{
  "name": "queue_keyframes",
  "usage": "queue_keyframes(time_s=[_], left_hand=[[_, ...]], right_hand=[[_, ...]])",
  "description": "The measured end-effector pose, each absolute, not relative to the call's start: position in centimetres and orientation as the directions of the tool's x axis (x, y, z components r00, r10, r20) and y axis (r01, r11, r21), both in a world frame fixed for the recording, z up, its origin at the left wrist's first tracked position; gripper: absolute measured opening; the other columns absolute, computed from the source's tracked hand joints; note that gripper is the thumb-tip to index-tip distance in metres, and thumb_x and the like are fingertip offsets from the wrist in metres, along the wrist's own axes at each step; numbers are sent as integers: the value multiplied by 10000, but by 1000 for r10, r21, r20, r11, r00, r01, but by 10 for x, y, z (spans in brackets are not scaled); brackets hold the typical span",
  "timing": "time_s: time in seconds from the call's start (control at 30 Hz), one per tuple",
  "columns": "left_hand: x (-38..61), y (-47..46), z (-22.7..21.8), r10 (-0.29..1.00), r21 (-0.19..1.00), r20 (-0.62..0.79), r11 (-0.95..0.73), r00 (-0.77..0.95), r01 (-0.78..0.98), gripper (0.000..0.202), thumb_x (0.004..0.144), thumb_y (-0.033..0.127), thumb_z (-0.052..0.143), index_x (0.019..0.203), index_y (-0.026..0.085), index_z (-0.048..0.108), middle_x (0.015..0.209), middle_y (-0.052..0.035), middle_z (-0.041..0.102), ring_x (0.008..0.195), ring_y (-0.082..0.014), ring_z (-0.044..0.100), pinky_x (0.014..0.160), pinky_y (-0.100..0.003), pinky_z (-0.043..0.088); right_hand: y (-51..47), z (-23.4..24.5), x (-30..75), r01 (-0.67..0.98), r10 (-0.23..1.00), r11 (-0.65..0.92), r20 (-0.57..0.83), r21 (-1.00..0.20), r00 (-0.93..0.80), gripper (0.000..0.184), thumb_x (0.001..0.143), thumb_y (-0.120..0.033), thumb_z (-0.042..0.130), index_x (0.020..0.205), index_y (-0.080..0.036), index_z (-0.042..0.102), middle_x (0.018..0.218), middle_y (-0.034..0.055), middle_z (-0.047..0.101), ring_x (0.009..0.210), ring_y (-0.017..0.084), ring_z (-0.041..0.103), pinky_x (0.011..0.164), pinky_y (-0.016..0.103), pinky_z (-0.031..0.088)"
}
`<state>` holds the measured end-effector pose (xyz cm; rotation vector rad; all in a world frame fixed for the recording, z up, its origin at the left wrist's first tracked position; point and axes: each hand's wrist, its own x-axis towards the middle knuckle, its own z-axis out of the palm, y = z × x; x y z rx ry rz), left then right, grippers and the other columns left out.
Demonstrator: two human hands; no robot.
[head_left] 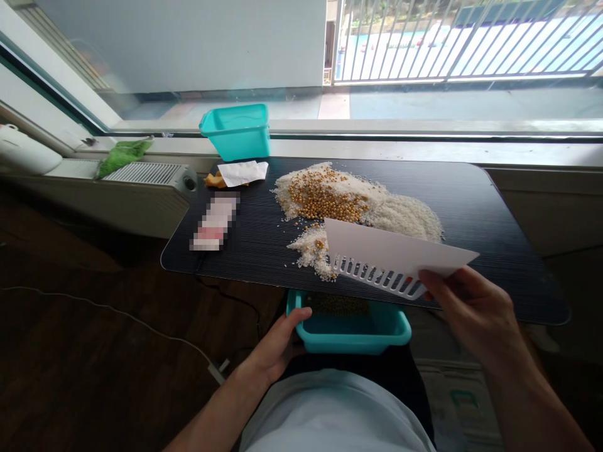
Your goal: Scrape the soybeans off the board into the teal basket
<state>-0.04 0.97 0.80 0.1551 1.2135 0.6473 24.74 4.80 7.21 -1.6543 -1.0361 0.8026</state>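
Observation:
My right hand (471, 311) grips the right end of a white card with a slotted comb edge (391, 257), held slanted against the near side of a mixed heap of white rice (405, 210) and yellow soybeans (325, 196) on a black board (480, 207). My left hand (277, 345) holds the left rim of a teal tub (351, 329) just below the board's near edge. Several beans lie inside the tub.
A second teal tub (238, 130) stands on the window sill behind the board. A folded white paper (244, 172) and a blurred pink packet (214, 221) lie on the board's left part. A radiator (141, 179) with a green cloth (123, 155) is at left.

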Motion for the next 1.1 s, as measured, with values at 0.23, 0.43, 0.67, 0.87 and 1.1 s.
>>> queue_keyframes(time_s=[0.23, 0.43, 0.67, 0.87, 1.1], left_hand=[[-1, 9, 5, 538, 444, -821, 811, 190, -381, 386, 726, 393, 706, 1037, 179, 624, 1083, -103, 715, 1081, -289, 634, 850, -379, 529], [-1, 8, 4, 530, 440, -829, 815, 179, -378, 395, 730, 387, 705, 1055, 179, 620, 1101, -100, 710, 1064, -281, 639, 834, -368, 533], [-1, 9, 4, 535, 439, -821, 815, 199, -379, 354, 749, 380, 682, 1031, 176, 621, 1090, -99, 714, 1056, -272, 639, 830, -357, 531], [-1, 9, 5, 533, 440, -823, 818, 199, -371, 378, 725, 397, 700, 1025, 178, 631, 1053, -92, 726, 1039, -270, 647, 815, -346, 526], [-1, 10, 4, 524, 441, -831, 825, 188, -355, 375, 776, 374, 646, 1090, 173, 608, 1097, -94, 711, 1025, -255, 642, 777, -324, 527]], right_hand=[[44, 70, 249, 228, 898, -172, -58, -958, 436, 246, 662, -368, 786, 877, -252, 758, 761, -6, 761, 654, 207, 684, 686, 369, 597], [43, 72, 247, 254, 910, -165, -47, -953, 412, 170, 678, -323, 755, 837, -264, 755, 706, -26, 742, 631, 202, 674, 643, 347, 589], [56, 59, 255, 325, 917, -104, 36, -940, 397, 149, 669, -376, 758, 766, -264, 742, 606, -26, 692, 523, 177, 601, 505, 306, 529], [54, 57, 257, 290, 925, -116, 3, -950, 380, 220, 661, -415, 771, 808, -253, 748, 647, -18, 707, 545, 181, 608, 519, 316, 532], [51, 58, 259, 265, 926, -143, -34, -954, 377, 248, 647, -423, 789, 814, -243, 752, 657, -7, 711, 555, 186, 620, 536, 326, 546]])
